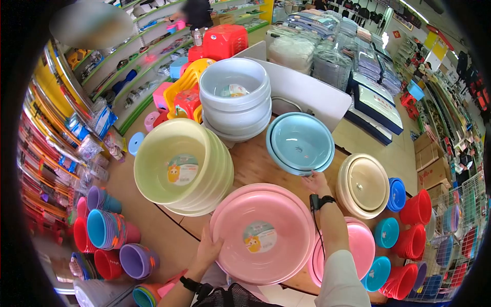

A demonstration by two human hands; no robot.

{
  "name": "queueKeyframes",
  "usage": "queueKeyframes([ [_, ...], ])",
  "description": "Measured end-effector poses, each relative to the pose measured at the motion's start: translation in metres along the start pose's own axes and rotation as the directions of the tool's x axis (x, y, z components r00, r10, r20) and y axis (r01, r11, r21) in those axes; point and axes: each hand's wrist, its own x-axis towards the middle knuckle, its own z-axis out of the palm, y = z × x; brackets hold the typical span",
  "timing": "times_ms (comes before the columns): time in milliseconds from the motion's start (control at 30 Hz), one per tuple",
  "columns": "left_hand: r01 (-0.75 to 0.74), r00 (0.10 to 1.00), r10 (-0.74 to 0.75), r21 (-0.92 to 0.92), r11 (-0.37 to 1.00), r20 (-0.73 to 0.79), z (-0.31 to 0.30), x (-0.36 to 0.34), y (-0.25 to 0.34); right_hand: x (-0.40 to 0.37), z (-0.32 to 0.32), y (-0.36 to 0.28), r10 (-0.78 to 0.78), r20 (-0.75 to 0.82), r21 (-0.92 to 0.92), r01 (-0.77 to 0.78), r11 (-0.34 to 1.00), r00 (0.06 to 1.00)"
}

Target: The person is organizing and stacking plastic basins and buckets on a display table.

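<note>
A large pink basin [289,235] with a round label lies in front of me, stacked on another of its kind. My left hand [208,249] is closed on its left rim, the thumb over the edge. Farther off, my right hand [316,184] reaches across to the near rim of a blue basin [302,140], its fingers bent at the edge. That blue basin is nested in a second one. Both wrists wear black bands, and a cable hangs from the right one. Beneath the right forearm sits a smaller pink basin [359,248], partly covered.
Stacks of green basins [171,148] and pale blue-white basins [235,110] stand on the wooden table [250,163]. Cream basins [368,184] sit at right, beside red buckets [411,240]. Cups and buckets [102,227] crowd the left. Another person [197,13] stands by the far shelves.
</note>
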Motion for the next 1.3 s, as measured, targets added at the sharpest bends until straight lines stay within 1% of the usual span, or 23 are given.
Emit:
queueKeyframes([
  [33,-0.008,1.0,0.008,0.034,0.999,-0.007,0.0,-0.001,0.0,0.0,-0.002,-0.001,-0.02,0.063,0.06,0.016,0.998,0.998],
  [133,-0.013,1.0,0.015,0.113,0.994,-0.02,0.0,-0.004,0.002,-0.023,0.018,0.003,-0.127,-0.084,0.024,0.129,0.991,0.988],
  [233,0.009,0.999,-0.004,0.142,0.99,-0.035,0.002,-0.003,0.002,-0.022,0.005,-0.006,-0.134,-0.179,0.013,0.139,0.99,0.975],
  [333,0.019,0.999,-0.013,0.181,0.983,-0.034,0.0,-0.004,0.006,-0.068,0.016,-0.017,-0.101,-0.372,-0.301,-0.017,0.954,0.923],
  [433,0.034,0.999,-0.032,0.21,0.977,-0.013,-0.001,-0.006,0.007,-0.108,0.003,-0.029,-0.099,-0.112,-0.5,0.031,0.865,0.989],
  [533,-0.037,0.999,0.036,0.189,0.981,0.012,0.001,-0.002,-0.014,-0.17,0.001,-0.018,-0.089,0.05,-0.392,0.101,0.914,0.995],
  [567,-0.073,0.997,0.069,0.171,0.982,0.029,0.0,0.0,-0.018,-0.204,0.011,-0.006,-0.093,0.052,-0.359,0.106,0.927,0.994],
  [600,-0.109,0.994,0.103,0.154,0.982,0.045,-0.002,0.002,-0.021,-0.224,0.003,0.005,-0.186,0.164,-0.542,0.246,0.804,0.969],
  [633,-0.032,0.993,0.031,0.008,0.999,0.113,-0.008,0.004,-0.025,-0.246,-0.012,0.021,-0.243,0.287,-0.682,0.376,0.628,0.927],
  [700,0.121,0.975,-0.071,-0.229,0.966,0.212,-0.02,0.012,-0.026,-0.299,-0.006,0.056,-0.322,0.296,-0.714,0.432,0.551,0.9],
  [733,0.187,0.965,-0.112,-0.321,0.928,0.238,-0.025,0.013,-0.025,-0.335,0.008,0.081,-0.357,0.156,-0.631,0.371,0.681,0.921],
  [800,0.254,0.963,-0.183,-0.439,0.862,0.199,-0.037,0.004,-0.018,-0.383,-0.004,0.128,-0.499,0.123,-0.612,0.462,0.642,0.858],
  [833,0.273,0.959,-0.216,-0.394,0.877,0.185,-0.038,0.006,-0.039,-0.397,-0.018,0.153,-0.559,0.086,-0.687,0.455,0.566,0.825],
  [867,0.386,0.917,-0.28,-0.454,0.803,0.285,-0.042,0.007,-0.051,-0.409,-0.034,0.178,-0.618,0.054,-0.756,0.436,0.488,0.785],
  [933,0.603,0.79,-0.367,-0.513,0.611,0.491,-0.047,0.009,-0.067,-0.427,-0.068,0.228,-0.681,0.051,-0.813,0.427,0.397,0.731],
  [967,0.642,0.75,-0.363,-0.479,0.599,0.552,-0.044,0.012,-0.071,-0.442,-0.067,0.248,-0.63,0.007,-0.809,0.375,0.454,0.777],
  [1033,0.711,0.659,-0.349,-0.401,0.577,0.666,-0.036,0.025,-0.074,-0.455,-0.062,0.282,-0.542,-0.194,-0.727,0.252,0.639,0.818],
  [1067,0.718,0.64,-0.339,-0.379,0.584,0.689,-0.034,0.03,-0.083,-0.459,-0.056,0.298,-0.481,-0.284,-0.668,0.189,0.719,0.83],
  [1133,0.724,0.609,-0.315,-0.347,0.597,0.728,-0.033,0.041,-0.099,-0.457,-0.034,0.322,-0.462,-0.311,-0.605,0.202,0.77,0.831],
  [1167,0.733,0.591,-0.315,-0.331,0.594,0.743,-0.042,0.039,-0.073,-0.457,-0.011,0.329,-0.455,-0.312,-0.567,0.22,0.793,0.834],
  [1200,0.732,0.579,-0.31,-0.314,0.605,0.754,-0.042,0.041,-0.071,-0.455,0.007,0.332,-0.447,-0.31,-0.53,0.238,0.814,0.839],
  [1267,0.73,0.558,-0.304,-0.283,0.622,0.772,-0.049,0.046,-0.08,-0.443,0.029,0.337,-0.484,-0.293,-0.594,0.239,0.768,0.825],
  [1300,0.759,0.518,-0.279,-0.284,0.586,0.809,-0.047,0.052,-0.092,-0.439,0.036,0.343,-0.499,-0.285,-0.626,0.235,0.744,0.819],
])
